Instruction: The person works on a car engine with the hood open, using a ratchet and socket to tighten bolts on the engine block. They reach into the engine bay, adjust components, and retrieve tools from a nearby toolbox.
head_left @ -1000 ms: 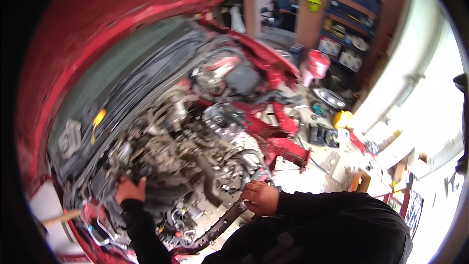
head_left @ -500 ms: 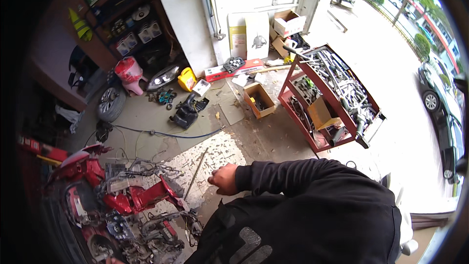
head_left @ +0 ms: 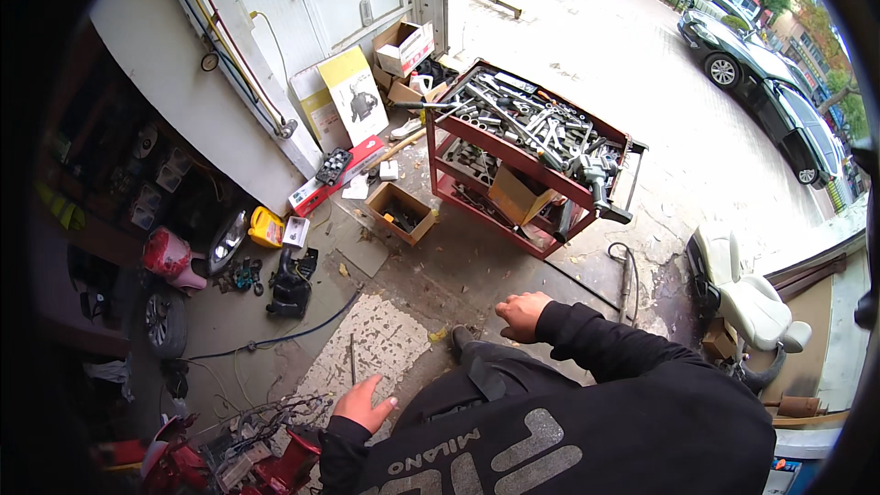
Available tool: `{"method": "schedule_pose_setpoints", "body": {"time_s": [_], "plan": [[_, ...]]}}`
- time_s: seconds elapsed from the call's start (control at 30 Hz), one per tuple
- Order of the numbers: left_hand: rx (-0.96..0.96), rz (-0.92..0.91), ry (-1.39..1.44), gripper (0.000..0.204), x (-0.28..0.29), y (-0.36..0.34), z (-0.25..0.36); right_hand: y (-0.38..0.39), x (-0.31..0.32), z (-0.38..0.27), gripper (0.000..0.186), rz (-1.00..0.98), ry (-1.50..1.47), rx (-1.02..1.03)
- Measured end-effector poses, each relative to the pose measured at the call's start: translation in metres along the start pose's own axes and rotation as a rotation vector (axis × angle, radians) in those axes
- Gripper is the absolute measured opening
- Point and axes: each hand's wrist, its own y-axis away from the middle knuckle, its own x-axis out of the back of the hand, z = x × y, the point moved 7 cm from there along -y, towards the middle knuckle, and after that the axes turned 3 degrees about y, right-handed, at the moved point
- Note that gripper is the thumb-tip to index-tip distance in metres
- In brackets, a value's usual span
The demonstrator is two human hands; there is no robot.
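Note:
My left hand [head_left: 365,405] is held low over the floor, fingers spread and nothing in them. Near it a thin metal rod [head_left: 353,359] lies on the worn pale floor patch. Red broken car parts with wiring [head_left: 240,435] lie on the floor to its left. My right hand [head_left: 522,315] hangs in mid-air in front of me, loosely curled, with no object visible in it. Beyond it stands a red tool cart [head_left: 587,206]. Its top tray is heaped with wrenches [head_left: 550,133] and sockets, and a power tool [head_left: 598,188] sits at its right corner.
An open cardboard box [head_left: 401,213] stands left of the cart. A black plastic part [head_left: 291,282], a yellow jug [head_left: 266,227] and a headlight [head_left: 227,243] lie by the wall. A hose [head_left: 284,341] crosses the floor. A white car seat [head_left: 747,289] is at right; outside, a dark car [head_left: 765,82] is parked.
My view has swung to the right, toward the cart and the seat. My left hand has come fully into view. My right hand has moved rightward, away from the rod and closer to the cart.

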Motion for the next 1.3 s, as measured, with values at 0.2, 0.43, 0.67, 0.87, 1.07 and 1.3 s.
{"method": "schedule_pose_setpoints", "body": {"time_s": [0.2, 0.43, 0.67, 0.87, 1.07, 1.3], "plan": [[-0.021, -0.017, -0.169, 0.070, 0.010, -0.093, 0.025, -0.006, -0.010, 0.087, 0.047, -0.013, -0.151, -0.176], [-0.117, -0.076, -0.162, 0.068, 0.031, -0.234, 0.087, -0.110, 0.034, 0.227, 0.045, 0.092, -0.315, -0.204], [-0.031, -0.202, -0.282, 0.062, 0.062, -0.383, 0.206, -0.204, 0.129, 0.319, 0.038, 0.168, -0.239, -0.046], [-0.127, -0.003, -0.042, 0.055, 0.127, -0.498, 0.267, -0.211, 0.140, 0.372, 0.038, 0.148, -0.327, -0.024], [-0.297, 0.229, -0.312, 0.062, 0.196, -0.632, 0.231, -0.187, 0.101, 0.401, 0.042, 0.063, -0.439, -0.188], [-0.214, 0.123, -0.447, 0.061, 0.227, -0.832, 0.195, -0.160, 0.114, 0.400, 0.044, 0.119, -0.574, -0.568]]}}
